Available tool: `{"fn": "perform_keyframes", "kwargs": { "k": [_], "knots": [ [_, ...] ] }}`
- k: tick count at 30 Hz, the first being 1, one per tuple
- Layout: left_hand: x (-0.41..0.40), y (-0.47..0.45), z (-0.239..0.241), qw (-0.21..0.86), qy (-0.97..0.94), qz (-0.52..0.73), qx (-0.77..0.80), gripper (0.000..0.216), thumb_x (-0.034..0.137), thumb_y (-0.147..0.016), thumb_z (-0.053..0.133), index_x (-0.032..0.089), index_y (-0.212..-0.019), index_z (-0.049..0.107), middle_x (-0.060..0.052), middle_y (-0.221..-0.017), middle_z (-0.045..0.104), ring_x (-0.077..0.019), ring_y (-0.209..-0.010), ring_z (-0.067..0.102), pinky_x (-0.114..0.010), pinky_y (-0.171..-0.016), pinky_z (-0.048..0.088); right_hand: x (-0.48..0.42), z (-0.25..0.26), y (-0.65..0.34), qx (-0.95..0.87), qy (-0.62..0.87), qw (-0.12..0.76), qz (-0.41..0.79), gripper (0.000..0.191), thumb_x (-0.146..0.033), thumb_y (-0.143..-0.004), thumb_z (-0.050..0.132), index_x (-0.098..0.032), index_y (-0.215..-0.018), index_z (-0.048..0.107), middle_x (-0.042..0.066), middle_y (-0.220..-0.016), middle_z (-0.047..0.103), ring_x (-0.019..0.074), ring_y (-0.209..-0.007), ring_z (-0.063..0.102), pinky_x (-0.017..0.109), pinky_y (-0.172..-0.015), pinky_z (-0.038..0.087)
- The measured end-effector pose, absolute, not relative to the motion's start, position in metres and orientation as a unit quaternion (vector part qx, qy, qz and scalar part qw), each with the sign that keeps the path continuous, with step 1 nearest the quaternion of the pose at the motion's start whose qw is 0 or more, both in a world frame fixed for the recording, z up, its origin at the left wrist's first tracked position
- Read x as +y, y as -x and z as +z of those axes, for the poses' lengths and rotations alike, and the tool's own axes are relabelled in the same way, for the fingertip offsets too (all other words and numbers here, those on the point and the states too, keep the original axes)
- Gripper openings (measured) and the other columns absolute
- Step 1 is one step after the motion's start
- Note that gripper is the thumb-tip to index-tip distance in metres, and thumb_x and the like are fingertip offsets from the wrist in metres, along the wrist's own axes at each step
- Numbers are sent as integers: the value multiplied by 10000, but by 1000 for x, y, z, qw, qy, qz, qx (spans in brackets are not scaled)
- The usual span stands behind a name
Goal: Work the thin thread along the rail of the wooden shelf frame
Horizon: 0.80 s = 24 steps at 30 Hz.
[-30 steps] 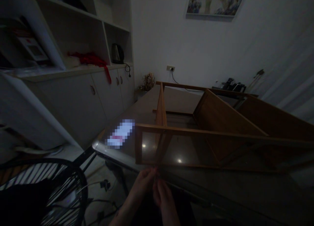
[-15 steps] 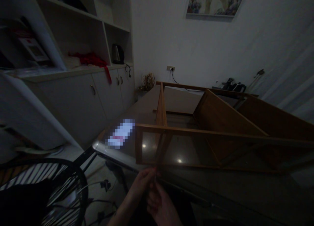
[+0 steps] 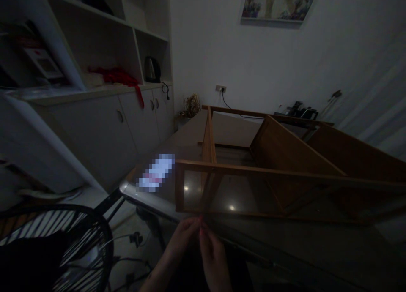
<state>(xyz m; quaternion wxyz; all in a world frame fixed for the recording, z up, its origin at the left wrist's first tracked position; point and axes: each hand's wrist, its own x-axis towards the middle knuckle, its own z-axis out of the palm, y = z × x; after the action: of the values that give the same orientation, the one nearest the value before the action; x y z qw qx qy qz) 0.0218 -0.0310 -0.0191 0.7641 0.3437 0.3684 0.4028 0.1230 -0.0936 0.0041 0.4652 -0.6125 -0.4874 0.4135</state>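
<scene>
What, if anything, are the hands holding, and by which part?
It cannot be told: the left hand and right hand are close together, but the view is too dark to show whether anything is pinched between them.

A pale cabinet [image 3: 98, 118] fills the upper left of the frame. In its open niches are a red cloth [image 3: 119, 76], one end hanging over the front edge, a kettle [image 3: 152, 69] with its cord dangling, and, at far left, a box [image 3: 44, 63]. At top right a picture [image 3: 277, 4] hangs on the wall [image 3: 199, 42]; below and left of it a plug sits in a socket [image 3: 218, 88]. A dried bundle [image 3: 192, 105] stands at upper centre. Dark objects [image 3: 300, 110], too dim to name, lie at right. At lower left are a black chair [image 3: 108, 237] and, on the floor, cables [image 3: 136, 239].
</scene>
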Motion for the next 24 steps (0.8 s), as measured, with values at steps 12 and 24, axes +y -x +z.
{"fn": "perform_keyframes", "kwargs": {
  "k": [12, 24],
  "knots": [
    [-30, -20, -7, 738, -361, 414, 392, 395, 505, -655, 723, 111, -641, 689, -12, -580, 631, -111, -559, 527, -207, -581, 400, -89, 1, -121, -590, 677, 400, 184, 348, -505, -869, 488, -255, -770, 709, 109, -722, 703, 235, -655, 651, 345, -692, 410],
    [-28, -17, -2, 714, -411, 392, 410, 447, 548, -649, 700, 102, -632, 681, -16, -566, 610, -105, -530, 488, -202, -540, 383, -89, 4, -119, -574, 638, 430, 281, 374, -439, -920, 405, -233, -976, 711, 131, -903, 728, 258, -812, 687, 332, -762, 445]
  ]
}}
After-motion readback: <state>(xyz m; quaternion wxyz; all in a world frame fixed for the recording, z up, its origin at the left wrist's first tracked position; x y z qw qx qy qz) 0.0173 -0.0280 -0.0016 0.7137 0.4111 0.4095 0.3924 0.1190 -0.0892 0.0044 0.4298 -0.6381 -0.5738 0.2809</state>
